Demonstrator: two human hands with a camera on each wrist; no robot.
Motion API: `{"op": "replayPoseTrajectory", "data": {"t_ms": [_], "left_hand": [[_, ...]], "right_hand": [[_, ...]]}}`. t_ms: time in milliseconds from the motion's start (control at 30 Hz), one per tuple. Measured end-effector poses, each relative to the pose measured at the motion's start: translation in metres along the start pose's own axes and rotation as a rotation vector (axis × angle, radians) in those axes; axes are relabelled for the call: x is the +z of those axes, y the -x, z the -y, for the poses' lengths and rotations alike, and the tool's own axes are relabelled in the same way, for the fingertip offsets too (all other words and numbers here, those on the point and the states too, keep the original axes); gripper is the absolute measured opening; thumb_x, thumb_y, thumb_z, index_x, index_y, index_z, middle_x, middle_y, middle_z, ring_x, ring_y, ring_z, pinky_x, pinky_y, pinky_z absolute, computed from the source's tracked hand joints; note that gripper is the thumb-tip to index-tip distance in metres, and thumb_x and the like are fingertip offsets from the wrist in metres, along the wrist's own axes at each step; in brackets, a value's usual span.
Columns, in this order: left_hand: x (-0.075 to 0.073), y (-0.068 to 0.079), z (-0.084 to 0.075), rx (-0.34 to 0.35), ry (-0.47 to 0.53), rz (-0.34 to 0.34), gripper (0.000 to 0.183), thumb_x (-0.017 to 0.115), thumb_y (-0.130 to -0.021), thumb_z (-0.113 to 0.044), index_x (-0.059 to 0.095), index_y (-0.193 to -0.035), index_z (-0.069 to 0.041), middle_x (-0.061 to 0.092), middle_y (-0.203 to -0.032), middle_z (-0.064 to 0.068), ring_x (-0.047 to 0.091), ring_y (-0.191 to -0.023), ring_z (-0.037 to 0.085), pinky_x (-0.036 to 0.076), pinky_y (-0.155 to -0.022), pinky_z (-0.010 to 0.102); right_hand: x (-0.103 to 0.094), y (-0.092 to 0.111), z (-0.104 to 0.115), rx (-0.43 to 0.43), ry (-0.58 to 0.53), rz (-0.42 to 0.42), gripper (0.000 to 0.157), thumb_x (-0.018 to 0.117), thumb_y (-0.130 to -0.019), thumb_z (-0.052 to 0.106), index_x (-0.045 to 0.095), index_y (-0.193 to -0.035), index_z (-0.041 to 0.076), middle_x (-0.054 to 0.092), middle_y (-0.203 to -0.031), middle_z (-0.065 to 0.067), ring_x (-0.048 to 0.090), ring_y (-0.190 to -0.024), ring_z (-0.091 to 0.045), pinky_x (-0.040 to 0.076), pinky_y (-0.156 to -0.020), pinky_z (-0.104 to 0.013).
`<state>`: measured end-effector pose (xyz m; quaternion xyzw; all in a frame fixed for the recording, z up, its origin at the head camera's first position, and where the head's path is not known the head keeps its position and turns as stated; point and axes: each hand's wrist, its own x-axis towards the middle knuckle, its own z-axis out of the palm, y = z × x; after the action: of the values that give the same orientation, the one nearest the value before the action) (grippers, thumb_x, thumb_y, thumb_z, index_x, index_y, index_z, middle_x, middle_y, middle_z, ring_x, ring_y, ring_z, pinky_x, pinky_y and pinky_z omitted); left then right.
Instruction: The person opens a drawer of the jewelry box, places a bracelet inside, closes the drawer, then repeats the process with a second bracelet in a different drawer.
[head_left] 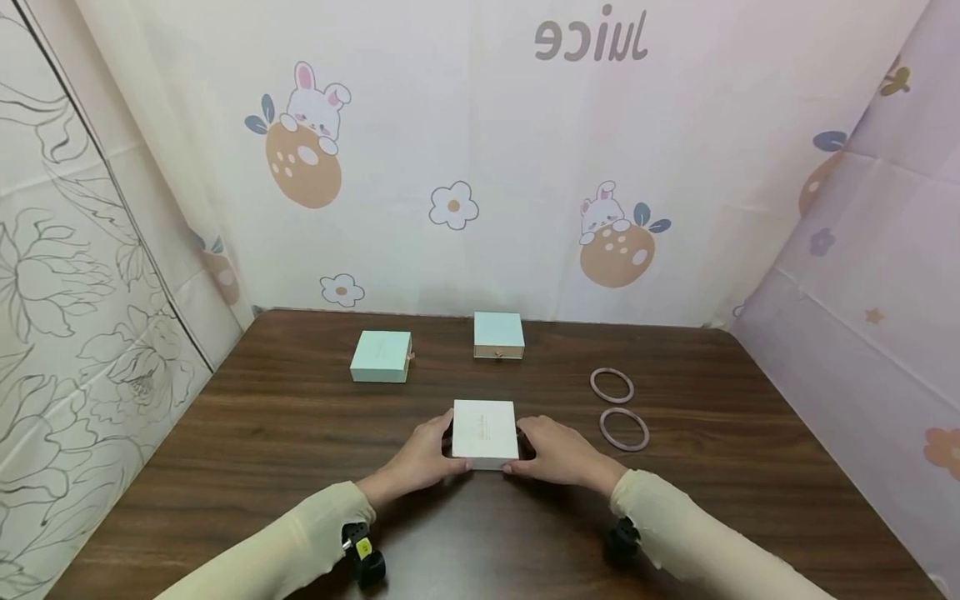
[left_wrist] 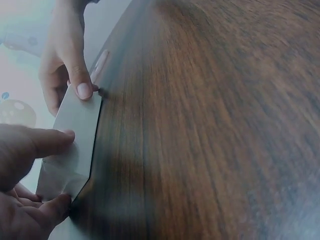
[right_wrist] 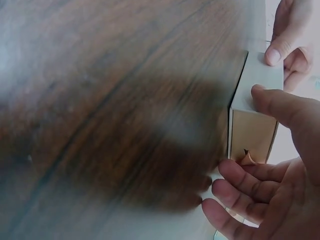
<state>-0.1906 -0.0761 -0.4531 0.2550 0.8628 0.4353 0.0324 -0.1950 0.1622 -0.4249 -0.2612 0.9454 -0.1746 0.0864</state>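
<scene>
A small white drawer-style box [head_left: 483, 432] with faint gold lettering lies on the dark wooden table, between my two hands. My left hand [head_left: 423, 454] holds its left side, with the thumb on the front face and fingers around the end in the left wrist view. From the right, my right hand [head_left: 558, 452] grips the box, its thumb on the front face. In the right wrist view, its curled fingers are close by the pull tab [right_wrist: 249, 158] on the gold-toned drawer end [right_wrist: 252, 132]. The drawer looks closed.
Behind the white box are two mint-green drawer boxes, one at left [head_left: 381, 357] and one near the back edge [head_left: 498, 335]. To the right lie two pinkish bangle-like rings, one farther [head_left: 612, 385] and one nearer [head_left: 624, 429]. A printed curtain [head_left: 480, 150] hangs behind the table.
</scene>
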Motion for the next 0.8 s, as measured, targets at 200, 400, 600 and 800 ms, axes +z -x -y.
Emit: {"op": "replayPoseTrajectory", "data": {"t_ms": [200,400,600,800], "left_hand": [[-0.002,0.000,-0.001,-0.023,-0.010,0.016,0.087,0.081,-0.077,-0.013,0.029,-0.142,0.014,0.041,-0.139,0.030,0.044,-0.125,0.036,0.044,-0.093,0.041],[-0.008,0.000,-0.004,-0.093,-0.042,0.028,0.099,0.084,-0.073,-0.021,0.024,-0.140,0.020,0.031,-0.141,0.037,0.045,-0.124,0.041,0.041,-0.096,0.044],[-0.018,-0.006,-0.005,-0.106,-0.108,0.081,0.113,0.087,-0.069,-0.030,0.016,-0.147,0.012,0.023,-0.149,0.029,0.024,-0.137,0.040,0.027,-0.106,0.051],[-0.018,-0.018,-0.004,-0.020,-0.135,0.145,0.121,0.089,-0.065,-0.033,0.011,-0.150,0.005,0.015,-0.154,0.024,0.016,-0.139,0.039,0.023,-0.107,0.053]], "right_hand": [[-0.005,0.000,-0.008,-0.038,-0.061,0.053,0.053,0.070,-0.084,0.045,0.059,-0.117,0.006,0.057,-0.089,0.002,0.048,-0.077,-0.013,0.042,-0.065,-0.034],[-0.012,0.003,-0.017,-0.030,-0.167,0.093,0.064,0.061,-0.091,0.045,0.048,-0.133,-0.001,0.059,-0.095,-0.002,0.054,-0.081,-0.015,0.046,-0.070,-0.036],[-0.016,0.002,-0.024,0.030,-0.194,0.058,0.041,0.041,-0.103,0.031,0.053,-0.128,0.000,0.062,-0.100,-0.006,0.057,-0.091,-0.019,0.045,-0.081,-0.044],[-0.013,-0.004,-0.025,0.040,-0.161,0.040,0.028,0.040,-0.103,0.024,0.060,-0.105,0.005,0.053,-0.072,0.000,0.048,-0.064,-0.013,0.041,-0.063,-0.034]]}}
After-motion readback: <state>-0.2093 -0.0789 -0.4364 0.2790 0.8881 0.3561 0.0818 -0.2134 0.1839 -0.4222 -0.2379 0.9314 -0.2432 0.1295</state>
